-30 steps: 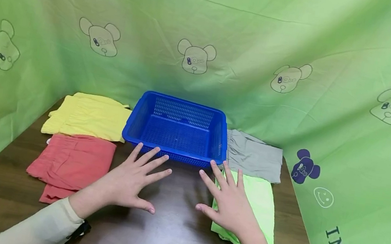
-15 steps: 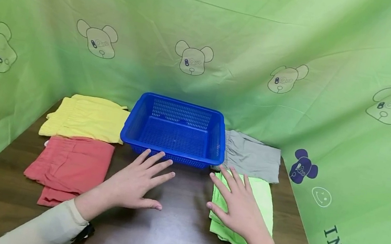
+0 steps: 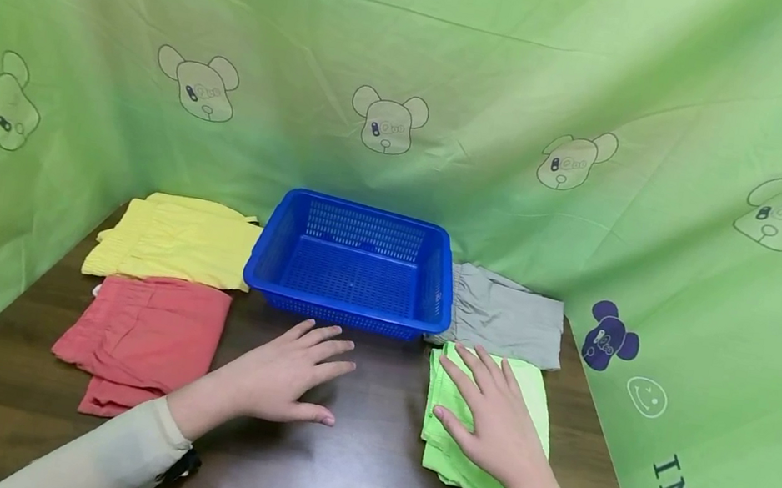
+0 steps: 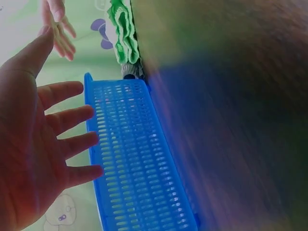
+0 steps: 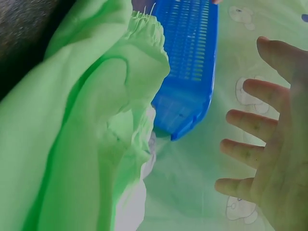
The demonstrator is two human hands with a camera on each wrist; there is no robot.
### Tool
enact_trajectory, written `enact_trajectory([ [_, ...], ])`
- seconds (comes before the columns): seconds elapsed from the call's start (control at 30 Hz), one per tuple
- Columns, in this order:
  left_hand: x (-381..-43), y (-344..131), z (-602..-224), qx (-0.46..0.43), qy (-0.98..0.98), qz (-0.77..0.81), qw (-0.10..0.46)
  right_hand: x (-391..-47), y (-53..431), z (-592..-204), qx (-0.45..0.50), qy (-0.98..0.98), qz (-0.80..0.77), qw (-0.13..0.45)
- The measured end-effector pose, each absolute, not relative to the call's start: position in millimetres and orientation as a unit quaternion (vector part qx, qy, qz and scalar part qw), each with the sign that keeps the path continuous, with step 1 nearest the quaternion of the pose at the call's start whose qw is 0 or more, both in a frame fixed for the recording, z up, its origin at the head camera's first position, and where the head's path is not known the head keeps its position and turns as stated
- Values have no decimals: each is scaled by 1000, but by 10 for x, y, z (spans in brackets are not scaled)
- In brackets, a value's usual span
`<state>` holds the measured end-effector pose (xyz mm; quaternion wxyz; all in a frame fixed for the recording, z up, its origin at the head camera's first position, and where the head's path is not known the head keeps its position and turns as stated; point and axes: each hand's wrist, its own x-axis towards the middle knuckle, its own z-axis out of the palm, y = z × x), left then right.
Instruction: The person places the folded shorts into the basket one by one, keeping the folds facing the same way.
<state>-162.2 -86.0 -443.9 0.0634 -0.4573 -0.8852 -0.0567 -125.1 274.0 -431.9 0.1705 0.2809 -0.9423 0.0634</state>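
Note:
My left hand (image 3: 284, 376) hovers over the table in front of the blue plastic basket (image 3: 253, 274), its fingers spread and holding nothing. The right hand (image 3: 504, 421), fingers also spread, hangs above the folded bright green garment (image 3: 439, 454). In the right wrist view a gap shows between that hand (image 5: 274, 130) and the green cloth (image 5: 91, 130). Left of the left forearm lies a folded red garment (image 3: 150, 334) with a gathered waistband. Behind it is a folded yellow garment (image 3: 179, 242). A grey garment (image 3: 516, 318) lies right of the basket, behind the green one.
A green curtain (image 3: 486, 64) with printed bear heads encloses the brown wooden table (image 3: 359, 458) at the back and sides. The basket stands near the back, with no garment in it. Dark straps (image 3: 179, 465) show at the cuffs.
Both hands have drawn back a little toward me and shifted right, away from the basket's front rim. The garments and basket have stayed in place.

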Motion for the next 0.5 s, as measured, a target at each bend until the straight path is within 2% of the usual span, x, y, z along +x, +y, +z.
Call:
enact_trajectory([
  [0.2, -1649, -743, -4428, -462, -884, -61, 34, -1229, 2817, -4344, 274, -941, 76, 182],
  [0.5, -1678, -509, -4399, -475, -877, -62, 28, -1178, 2991, -4338, 245, -947, 86, 188],
])
